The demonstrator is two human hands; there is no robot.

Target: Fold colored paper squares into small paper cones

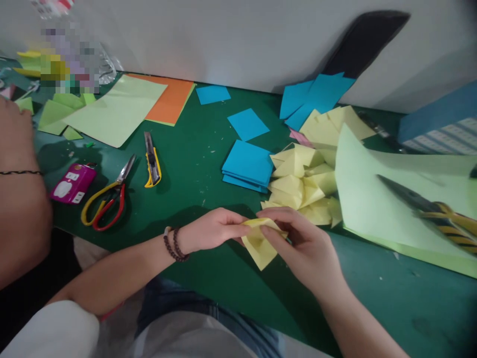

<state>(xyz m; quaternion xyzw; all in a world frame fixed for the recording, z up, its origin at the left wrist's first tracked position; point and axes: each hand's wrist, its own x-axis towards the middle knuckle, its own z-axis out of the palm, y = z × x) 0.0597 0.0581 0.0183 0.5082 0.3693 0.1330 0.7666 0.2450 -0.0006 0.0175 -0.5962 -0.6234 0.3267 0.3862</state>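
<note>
Between my two hands is a small piece of yellow paper (261, 251), creased and partly folded. My left hand (212, 229), with dark beads at its wrist, pinches the paper's left corner. On the other side my right hand (303, 243) grips the upper right edge, thumb on the near face. My fingers hide part of the folds. Just beyond my hands lies a pile of folded yellow paper pieces (303, 181). A stack of blue paper squares (248, 165) sits to the left of that pile, touching or nearly touching it.
Scissors (108, 199), a yellow utility knife (152, 161) and a pink box (73, 184) lie to the left. Green sheets (395, 199) bear another cutting tool (425, 199) at right. Another person's arm (22, 209) rests at the far left. A grey wall (223, 40) bounds the green table (182, 164).
</note>
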